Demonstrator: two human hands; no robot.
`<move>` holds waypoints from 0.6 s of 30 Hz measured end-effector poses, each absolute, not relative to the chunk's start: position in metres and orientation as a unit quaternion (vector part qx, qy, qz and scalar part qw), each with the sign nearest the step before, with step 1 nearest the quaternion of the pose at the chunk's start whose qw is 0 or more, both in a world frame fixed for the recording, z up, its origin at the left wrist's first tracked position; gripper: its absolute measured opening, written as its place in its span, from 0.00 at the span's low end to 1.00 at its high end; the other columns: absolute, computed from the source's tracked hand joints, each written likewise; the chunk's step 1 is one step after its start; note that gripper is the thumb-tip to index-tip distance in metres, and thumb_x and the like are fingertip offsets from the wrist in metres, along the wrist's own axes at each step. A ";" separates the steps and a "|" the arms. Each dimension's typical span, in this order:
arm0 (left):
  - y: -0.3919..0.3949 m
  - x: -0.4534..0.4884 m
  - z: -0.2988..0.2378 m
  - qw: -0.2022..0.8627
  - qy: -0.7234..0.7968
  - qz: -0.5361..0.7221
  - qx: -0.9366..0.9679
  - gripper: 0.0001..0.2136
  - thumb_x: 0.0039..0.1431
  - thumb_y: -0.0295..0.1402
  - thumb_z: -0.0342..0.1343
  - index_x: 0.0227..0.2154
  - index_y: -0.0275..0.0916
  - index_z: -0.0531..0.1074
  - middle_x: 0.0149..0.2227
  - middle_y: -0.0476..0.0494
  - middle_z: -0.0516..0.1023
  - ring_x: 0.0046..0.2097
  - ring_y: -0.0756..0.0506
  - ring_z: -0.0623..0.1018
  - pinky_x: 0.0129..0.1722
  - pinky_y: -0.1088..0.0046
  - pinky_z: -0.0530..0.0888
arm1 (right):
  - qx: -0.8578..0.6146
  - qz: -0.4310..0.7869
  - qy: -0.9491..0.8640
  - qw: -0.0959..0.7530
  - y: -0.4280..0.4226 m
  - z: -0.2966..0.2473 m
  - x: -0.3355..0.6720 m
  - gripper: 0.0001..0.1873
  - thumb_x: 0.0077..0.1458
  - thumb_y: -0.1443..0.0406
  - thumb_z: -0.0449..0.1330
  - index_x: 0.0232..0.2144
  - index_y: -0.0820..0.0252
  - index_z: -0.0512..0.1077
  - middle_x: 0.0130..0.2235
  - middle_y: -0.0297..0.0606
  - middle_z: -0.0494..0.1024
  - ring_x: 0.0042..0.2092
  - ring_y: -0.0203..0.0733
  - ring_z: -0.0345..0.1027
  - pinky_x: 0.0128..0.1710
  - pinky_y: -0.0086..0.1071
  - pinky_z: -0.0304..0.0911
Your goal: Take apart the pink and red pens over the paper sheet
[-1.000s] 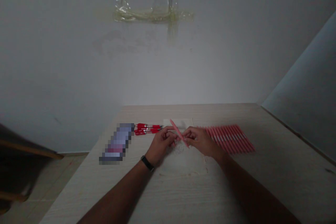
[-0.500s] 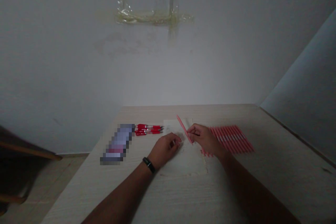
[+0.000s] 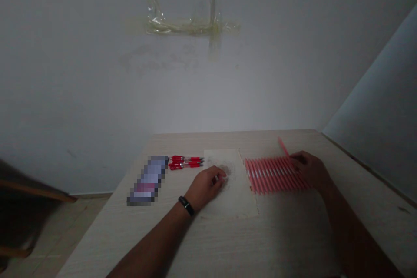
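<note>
My right hand (image 3: 309,169) pinches a pink pencil (image 3: 283,147), slightly blurred, at the right end of a row of similar pink pencils (image 3: 267,176). These lie side by side, slanted, with silvery marks across their middles. My left hand (image 3: 206,184), with a black band on the wrist, rests on a pale sheet of paper (image 3: 228,206). Its fingers are curled in toward the thumb; whatever they may hold is hidden. Dark specks (image 3: 228,169) are scattered on the sheet by the fingertips.
Several red pens (image 3: 185,163) with clear barrels lie left of the paper. Beside them is a pixelated phone-like object (image 3: 148,180). The pale wooden table (image 3: 228,252) meets a wall behind, and wooden furniture (image 3: 35,186) stands at lower left.
My right hand has moved right with the pink pencil, from above the paper to the far end of the row. More of the row now shows. My left hand has stayed put.
</note>
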State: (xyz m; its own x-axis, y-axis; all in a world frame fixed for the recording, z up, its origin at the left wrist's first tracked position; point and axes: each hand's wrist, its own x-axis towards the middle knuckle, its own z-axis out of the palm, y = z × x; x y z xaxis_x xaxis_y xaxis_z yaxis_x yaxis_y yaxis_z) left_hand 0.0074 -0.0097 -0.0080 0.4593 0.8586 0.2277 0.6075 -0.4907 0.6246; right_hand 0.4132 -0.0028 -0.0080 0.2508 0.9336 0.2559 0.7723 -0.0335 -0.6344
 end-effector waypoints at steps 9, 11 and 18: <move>-0.010 0.009 -0.005 0.242 0.451 0.268 0.816 0.09 0.62 0.35 0.54 0.39 0.38 0.76 0.35 0.43 0.79 0.33 0.47 0.75 0.32 0.74 0.67 | -0.814 0.075 -0.505 0.277 -0.039 -0.050 0.498 0.18 0.52 0.53 0.56 0.35 0.59 0.77 0.36 0.45 0.82 0.38 0.52 0.75 0.38 0.40 0.64; -0.010 0.009 -0.005 0.245 0.450 0.268 0.816 0.09 0.63 0.35 0.54 0.40 0.39 0.76 0.34 0.44 0.79 0.33 0.47 0.75 0.31 0.74 0.67 | -0.814 0.083 -0.509 0.268 -0.036 -0.049 0.495 0.17 0.52 0.53 0.57 0.34 0.59 0.77 0.36 0.45 0.82 0.38 0.52 0.75 0.39 0.40 0.64; -0.011 0.009 -0.003 0.252 0.448 0.268 0.815 0.10 0.64 0.37 0.54 0.40 0.39 0.76 0.36 0.43 0.79 0.33 0.47 0.74 0.32 0.74 0.67 | -0.828 0.069 -0.496 0.252 -0.035 -0.051 0.491 0.19 0.52 0.53 0.57 0.36 0.60 0.78 0.38 0.47 0.82 0.38 0.52 0.75 0.38 0.40 0.65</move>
